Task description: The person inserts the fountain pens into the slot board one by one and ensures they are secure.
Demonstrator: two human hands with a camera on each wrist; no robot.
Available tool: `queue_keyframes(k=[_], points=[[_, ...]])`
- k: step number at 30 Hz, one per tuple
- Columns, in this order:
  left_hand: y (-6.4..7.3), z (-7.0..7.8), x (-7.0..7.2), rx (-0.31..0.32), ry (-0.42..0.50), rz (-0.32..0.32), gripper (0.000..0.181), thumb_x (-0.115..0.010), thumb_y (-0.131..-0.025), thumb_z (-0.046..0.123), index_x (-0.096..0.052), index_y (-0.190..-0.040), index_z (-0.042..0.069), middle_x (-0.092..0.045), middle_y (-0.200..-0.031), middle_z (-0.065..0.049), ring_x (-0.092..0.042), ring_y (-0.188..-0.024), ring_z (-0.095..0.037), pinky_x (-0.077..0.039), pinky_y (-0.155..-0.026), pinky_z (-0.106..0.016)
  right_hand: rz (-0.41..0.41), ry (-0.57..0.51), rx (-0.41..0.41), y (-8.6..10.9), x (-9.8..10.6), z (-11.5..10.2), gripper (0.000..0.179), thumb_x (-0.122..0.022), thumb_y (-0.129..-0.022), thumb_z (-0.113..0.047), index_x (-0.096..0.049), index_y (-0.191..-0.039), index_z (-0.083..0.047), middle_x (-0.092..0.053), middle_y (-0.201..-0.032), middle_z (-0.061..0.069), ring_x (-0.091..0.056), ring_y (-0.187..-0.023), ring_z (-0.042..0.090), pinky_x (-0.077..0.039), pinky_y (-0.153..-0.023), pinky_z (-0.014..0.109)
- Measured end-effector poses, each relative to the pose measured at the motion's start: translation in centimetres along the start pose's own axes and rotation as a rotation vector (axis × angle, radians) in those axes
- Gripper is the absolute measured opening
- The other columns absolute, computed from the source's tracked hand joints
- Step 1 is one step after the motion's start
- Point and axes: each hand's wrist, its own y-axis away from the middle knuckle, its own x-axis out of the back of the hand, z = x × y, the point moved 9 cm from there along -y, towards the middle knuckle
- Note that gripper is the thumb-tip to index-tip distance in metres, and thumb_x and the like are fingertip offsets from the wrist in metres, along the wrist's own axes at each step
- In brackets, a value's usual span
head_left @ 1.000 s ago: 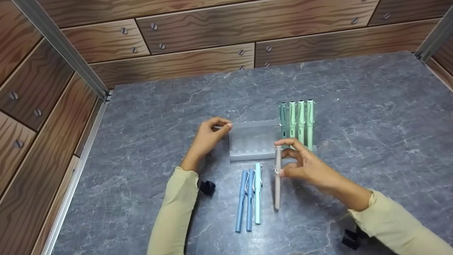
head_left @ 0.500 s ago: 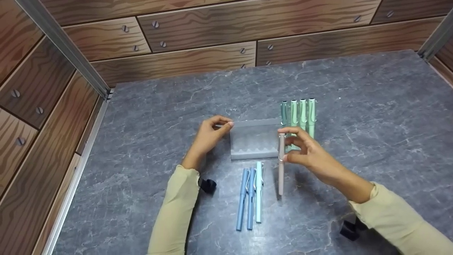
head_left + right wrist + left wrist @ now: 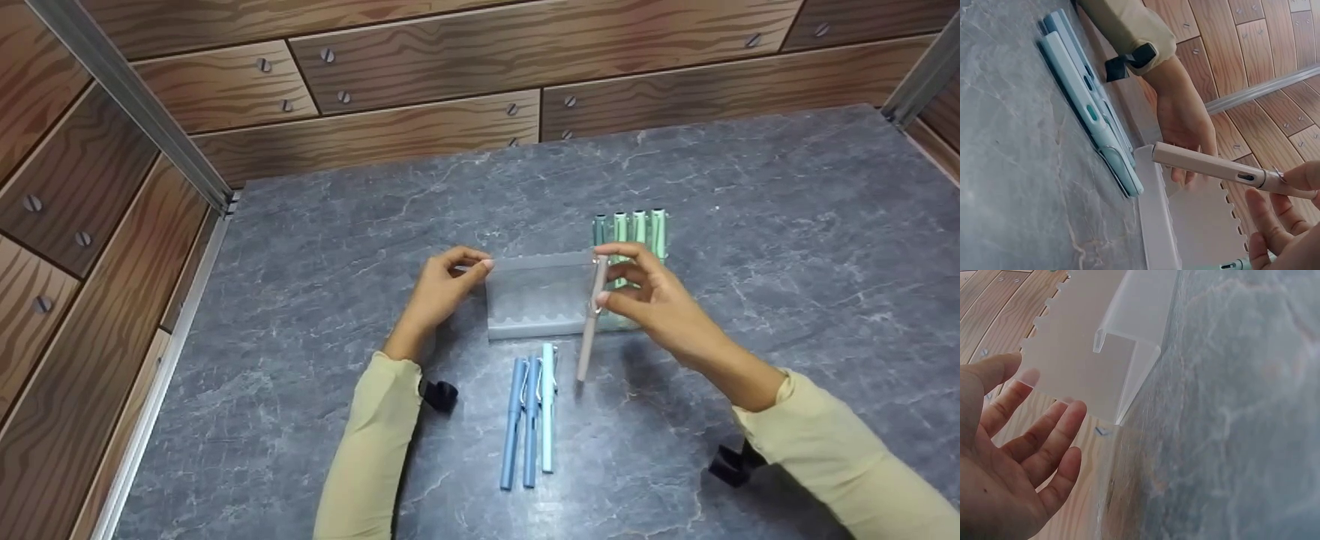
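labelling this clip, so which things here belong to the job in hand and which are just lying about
In the job, it seems:
beige pen, held by the right hand
clear holder, its edge pinched by the left hand
four green pens at the holder's right end
three blue pens lying in front, probably

Just there:
black straps near the cuffs
grey table
wood-look wall
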Motion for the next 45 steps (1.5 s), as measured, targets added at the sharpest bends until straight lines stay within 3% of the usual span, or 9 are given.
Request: queue_keyframes(k=[5, 12, 20, 24, 33, 45], points=[[0.1, 0.1, 0.0, -0.008, 0.003, 0.003, 0.022, -0.065, -0.092, 0.02, -0.069, -0.106, 0.003, -0.069, -0.102, -0.015, -0.068, -0.091, -0.034, -0.057, -0.077, -0.036, 0.036, 0.069, 0.041, -0.6, 0.6, -0.6, 0.05, -0.057, -0.092, 0.003, -0.041, -0.138, -0.006, -0.058, -0.109, 0.01, -0.066, -0.09, 0.014, -0.056, -0.08, 0.028], [0.1, 0.0, 0.1, 0.002, 0.008, 0.012, 0.021, -0.066, -0.091, 0.018, -0.069, -0.105, 0.002, -0.069, -0.102, -0.015, -0.068, -0.09, -0.033, -0.057, -0.077, -0.038, 0.057, 0.183, 0.113, -1.4, 1.1, -1.5, 0.047, -0.06, -0.091, 0.002, -0.044, -0.135, -0.006, -0.062, -0.1, -0.001, -0.065, -0.082, 0.011, -0.044, -0.058, 0.023], [0.0, 0.1, 0.0, -0.01, 0.004, 0.009, 0.022, -0.066, -0.091, 0.018, -0.07, -0.106, 0.002, -0.069, -0.101, -0.015, -0.069, -0.087, -0.029, -0.057, -0.076, -0.034, 0.064, 0.25, 0.152, -2.2, 1.5, -1.9, 0.045, -0.061, -0.092, -0.001, -0.047, -0.135, -0.006, -0.062, -0.103, 0.002, -0.065, -0.087, 0.011, -0.054, -0.074, 0.028], [0.0, 0.1, 0.0, -0.015, -0.006, 0.006, 0.023, -0.066, -0.091, 0.02, -0.07, -0.107, 0.003, -0.069, -0.103, -0.015, -0.069, -0.087, -0.027, -0.056, -0.075, -0.031, 0.074, 0.265, 0.154, -2.5, 1.8, -1.9, 0.046, -0.062, -0.091, 0.0, -0.048, -0.135, -0.007, -0.06, -0.104, 0.003, -0.066, -0.088, 0.01, -0.054, -0.074, 0.027], [0.1, 0.3, 0.1, -0.014, -0.001, 0.0, 0.023, -0.066, -0.092, 0.019, -0.069, -0.108, 0.002, -0.069, -0.103, -0.017, -0.069, -0.091, -0.033, -0.057, -0.078, -0.039, 0.099, 0.284, 0.174, -2.9, 2.4, -2.1, 0.045, -0.062, -0.091, 0.001, -0.049, -0.134, -0.006, -0.057, -0.106, 0.002, -0.065, -0.088, 0.008, -0.055, -0.076, 0.026], [0.1, 0.1, 0.1, -0.009, -0.003, 0.006, 0.022, -0.066, -0.091, 0.018, -0.07, -0.106, 0.002, -0.069, -0.102, -0.016, -0.069, -0.087, -0.027, -0.058, -0.076, -0.036, 0.123, 0.322, 0.222, -3.3, 2.6, -2.1, 0.043, -0.061, -0.09, 0.003, -0.051, -0.131, -0.005, -0.055, -0.107, -0.002, -0.064, -0.087, 0.005, -0.052, -0.073, 0.019]])
